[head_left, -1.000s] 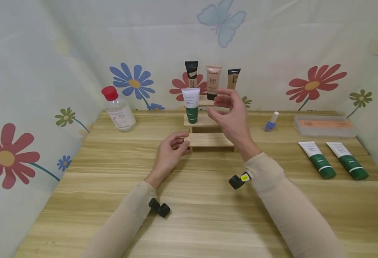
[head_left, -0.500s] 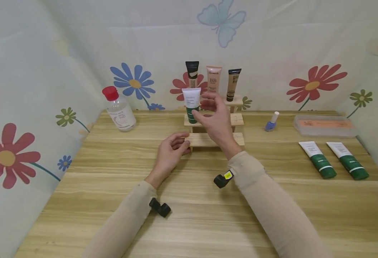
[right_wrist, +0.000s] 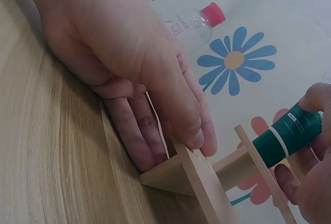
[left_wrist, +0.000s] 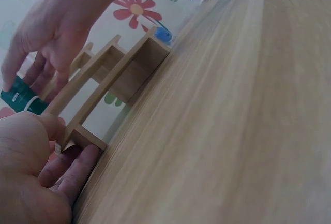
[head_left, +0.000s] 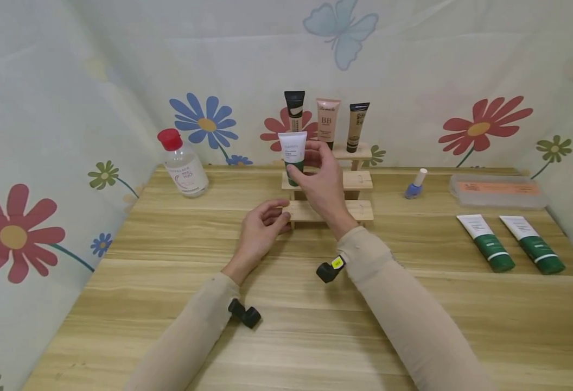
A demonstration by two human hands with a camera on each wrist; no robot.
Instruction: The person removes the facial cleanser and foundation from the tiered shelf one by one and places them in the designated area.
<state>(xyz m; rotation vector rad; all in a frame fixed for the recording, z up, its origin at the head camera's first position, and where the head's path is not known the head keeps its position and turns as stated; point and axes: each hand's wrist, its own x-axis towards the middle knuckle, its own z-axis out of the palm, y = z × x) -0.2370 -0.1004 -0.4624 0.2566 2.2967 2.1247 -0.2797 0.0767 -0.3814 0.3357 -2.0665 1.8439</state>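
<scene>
Green-and-white cream tube: upright on the middle step of the wooden stepped stand, long axis vertical. Right hand, the nearer, pinches its green lower end. Left hand rests curled fingers against the stand's bottom-left corner, gripping nothing.

A red-capped bottle stands left; blue nail polish stands right.

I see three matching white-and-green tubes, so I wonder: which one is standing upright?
The white-and-green tube on the wooden stepped rack's middle step, gripped by the right hand; the other two tubes lie flat on the table.
</scene>
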